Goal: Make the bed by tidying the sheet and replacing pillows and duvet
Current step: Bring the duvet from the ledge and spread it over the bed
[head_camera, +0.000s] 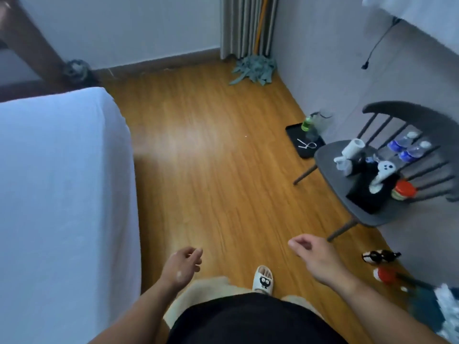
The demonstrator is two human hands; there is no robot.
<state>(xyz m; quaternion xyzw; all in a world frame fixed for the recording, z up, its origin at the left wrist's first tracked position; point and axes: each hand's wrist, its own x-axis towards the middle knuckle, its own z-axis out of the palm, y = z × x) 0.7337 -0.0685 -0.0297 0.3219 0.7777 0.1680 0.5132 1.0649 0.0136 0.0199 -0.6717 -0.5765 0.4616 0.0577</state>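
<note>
While the sheet (62,170) is lying smooth on the bed (116,232) at the left, the left hand (182,266) and right hand (315,256) are hanging over the floor (211,170), fingers (296,244) loosely curled around nothing, so pillows and duvet, unseen here, are probably awaiting replacement.

A: Floor?
B: Wood-look planks (211,170), light glare ahead of the left fingers (196,254). Pale wall (124,28) far ahead, brown skirting (161,61).
A: Right side?
B: Grey chair (402,111) beyond the right fingers (295,243), cluttered seat. Black tray (293,134) on the floor past it. Striped curtain (248,26) in the far corner, mop head (255,69) below it. Dim, bluish light.
</note>
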